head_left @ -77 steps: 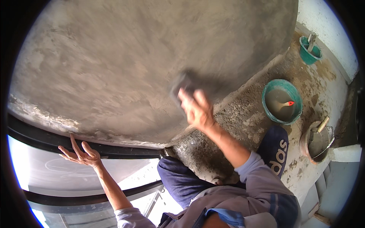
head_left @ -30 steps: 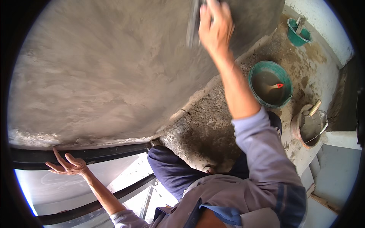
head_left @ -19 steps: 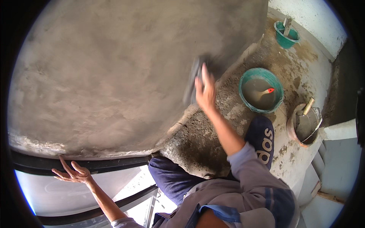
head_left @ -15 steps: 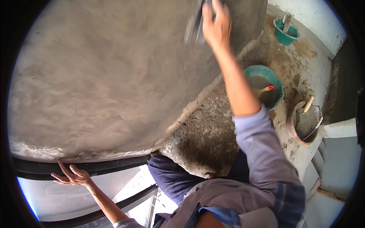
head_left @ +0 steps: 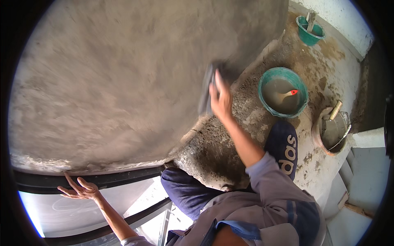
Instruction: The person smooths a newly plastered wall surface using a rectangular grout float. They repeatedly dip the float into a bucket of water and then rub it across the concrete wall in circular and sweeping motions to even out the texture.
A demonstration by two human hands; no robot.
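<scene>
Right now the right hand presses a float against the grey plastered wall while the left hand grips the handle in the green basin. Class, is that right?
Not quite. The head view shows the left hand spread on the dark frame, not in the green basin. The right hand does press the float against the plastered wall.

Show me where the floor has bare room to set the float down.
Bare floor lies between the large green basin and the small green bucket. It is crowded from the basin to the brown pail and the shoe.

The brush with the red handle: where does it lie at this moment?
In the head view the brush lies in the large green basin on the floor, right of the right hand and left of the brown bucket.
</scene>
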